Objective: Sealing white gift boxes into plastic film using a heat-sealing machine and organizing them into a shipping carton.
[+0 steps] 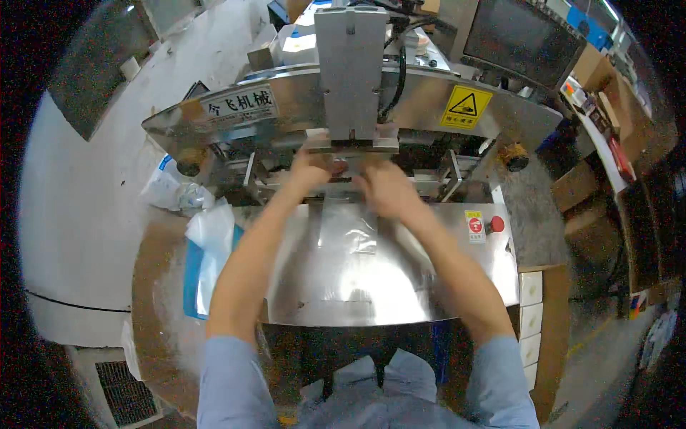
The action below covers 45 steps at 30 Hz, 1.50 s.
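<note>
Bright overhead light glares off the steel machine table [400,286]; fisheye edges bend, corners black.

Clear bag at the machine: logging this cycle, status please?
Left hand and right hand both grip clear bag under the sealing head. Nothing blocking.

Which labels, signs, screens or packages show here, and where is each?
Warning sign: yellow square with a black triangle, upper right of the machine housing.
Nameplate: white strip with dark characters, upper left of the housing.
Small label: yellow, white and red, beside the red button on the steel table.
Screen: dark and rectangular, top right.
Clear bag: below both hands, on the table.
</note>
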Each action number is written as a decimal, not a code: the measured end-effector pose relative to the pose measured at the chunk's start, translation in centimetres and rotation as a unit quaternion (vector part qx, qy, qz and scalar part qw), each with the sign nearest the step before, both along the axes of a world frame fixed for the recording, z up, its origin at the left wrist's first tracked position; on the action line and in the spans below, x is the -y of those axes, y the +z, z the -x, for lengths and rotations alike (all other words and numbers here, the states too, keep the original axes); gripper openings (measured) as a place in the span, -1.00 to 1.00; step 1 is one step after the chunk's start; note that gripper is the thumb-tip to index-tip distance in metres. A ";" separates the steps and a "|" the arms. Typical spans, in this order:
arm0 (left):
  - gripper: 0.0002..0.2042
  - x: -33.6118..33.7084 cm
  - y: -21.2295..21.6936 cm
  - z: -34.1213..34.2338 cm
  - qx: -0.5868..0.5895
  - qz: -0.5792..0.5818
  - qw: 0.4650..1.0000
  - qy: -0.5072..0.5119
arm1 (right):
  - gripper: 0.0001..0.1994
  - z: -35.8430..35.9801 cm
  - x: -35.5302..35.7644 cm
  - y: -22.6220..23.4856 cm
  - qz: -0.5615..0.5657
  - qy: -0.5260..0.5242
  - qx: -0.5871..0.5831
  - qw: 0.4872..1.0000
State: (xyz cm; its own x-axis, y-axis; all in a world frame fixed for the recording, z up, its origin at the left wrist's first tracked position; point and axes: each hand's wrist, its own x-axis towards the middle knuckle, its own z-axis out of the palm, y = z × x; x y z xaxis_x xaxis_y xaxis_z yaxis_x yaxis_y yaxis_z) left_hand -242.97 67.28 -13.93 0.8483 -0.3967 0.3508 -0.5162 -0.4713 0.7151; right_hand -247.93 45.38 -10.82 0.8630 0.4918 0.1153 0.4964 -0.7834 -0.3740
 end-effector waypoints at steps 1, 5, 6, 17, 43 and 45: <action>-0.59 2.9 -0.2 1.7 -0.013 -0.210 0.974 0.087 | -0.59 -0.2 1.0 -3.4 0.019 -0.004 0.049 0.999; -0.41 9.0 -2.0 15.5 0.065 -0.265 0.949 0.161 | -0.52 0.9 3.3 -3.9 0.028 -0.026 0.140 0.989; -0.40 9.0 -3.2 19.3 0.048 -0.268 0.948 0.163 | -0.51 1.1 2.6 -2.9 0.051 -0.026 0.099 0.993; -0.38 9.7 -5.1 26.5 0.077 -0.209 0.951 0.214 | -0.48 1.8 1.2 -3.3 0.033 -0.017 0.147 0.988; -0.24 9.3 -4.3 26.5 0.100 -0.085 0.944 0.302 | -0.65 -1.3 1.4 -0.8 0.066 -0.024 0.127 0.989; -0.24 9.1 -4.2 26.7 0.101 -0.079 0.943 0.306 | -0.64 -1.6 1.9 -1.3 0.069 -0.018 0.137 0.988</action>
State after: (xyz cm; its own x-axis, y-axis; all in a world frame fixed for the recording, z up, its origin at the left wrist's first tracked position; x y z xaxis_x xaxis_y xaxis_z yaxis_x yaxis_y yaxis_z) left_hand -269.69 58.13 -18.17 0.8574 0.0849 0.5076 -0.2308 -0.8181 0.5267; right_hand -246.36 43.44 -12.15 0.8261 0.4879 0.2821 0.5346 -0.8368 -0.1181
